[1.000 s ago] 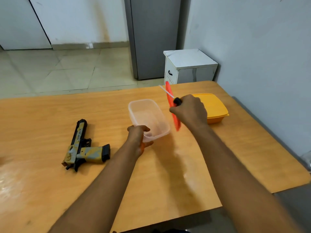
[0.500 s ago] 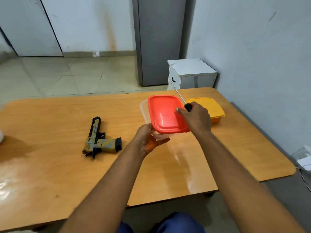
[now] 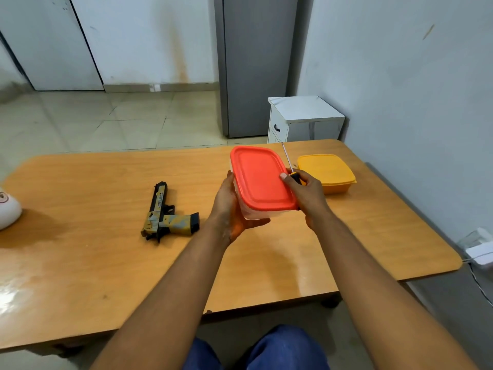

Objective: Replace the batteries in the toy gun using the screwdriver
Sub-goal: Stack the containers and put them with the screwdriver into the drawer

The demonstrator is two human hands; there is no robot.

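Glossy wooden table (image 3: 106, 263), smooth plastic red lid (image 3: 260, 177)

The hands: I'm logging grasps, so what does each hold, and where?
The left hand cups the clear container at its left side. The right hand grips the screwdriver by its handle, thumb on the red lid.
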